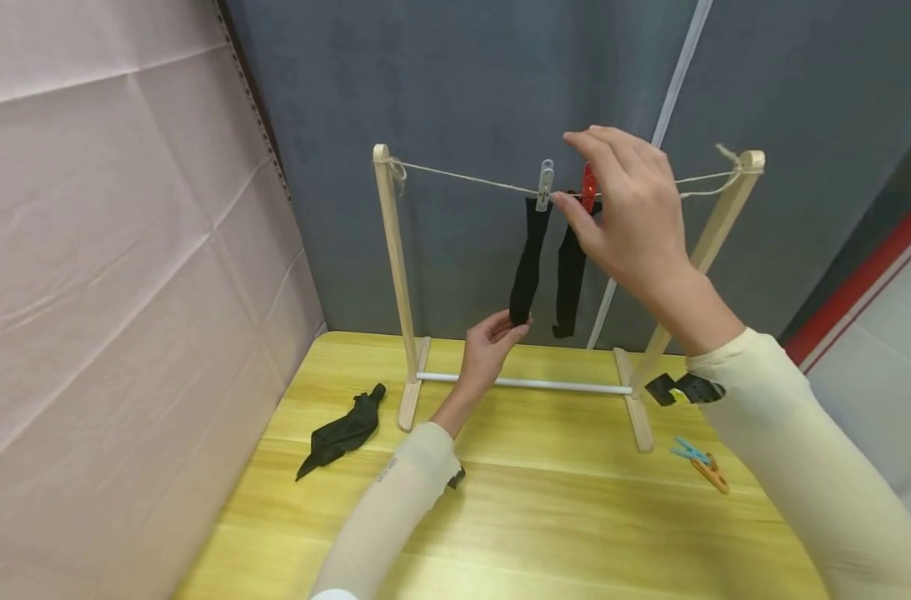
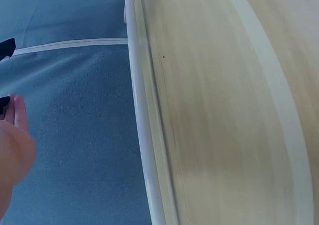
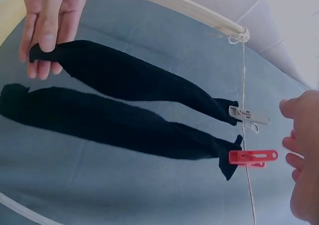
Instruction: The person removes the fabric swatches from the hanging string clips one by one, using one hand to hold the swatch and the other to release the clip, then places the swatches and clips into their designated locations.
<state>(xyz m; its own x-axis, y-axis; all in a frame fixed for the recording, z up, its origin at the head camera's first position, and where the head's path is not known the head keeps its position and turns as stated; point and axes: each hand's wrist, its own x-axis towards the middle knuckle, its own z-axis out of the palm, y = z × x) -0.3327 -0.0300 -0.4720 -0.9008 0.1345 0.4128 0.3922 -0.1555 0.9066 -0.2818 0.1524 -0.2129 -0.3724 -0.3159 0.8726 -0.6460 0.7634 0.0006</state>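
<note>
Two long black socks hang side by side from a string line. A grey clothespin clips the top of the left sock to the string. The other sock hangs from a red clothespin. My left hand pinches the toe end of the left sock, thumb on top and fingers beneath, as the right wrist view shows. Up by the clothespins, my right hand is spread with thumb and fingers apart, holding nothing. In the left wrist view only part of the left hand shows.
Wooden posts with a white crossbar carry the string. On the yellow wood-grain table, a crumpled black sock lies left; blue and orange clothespins lie right. A grey curtain hangs behind.
</note>
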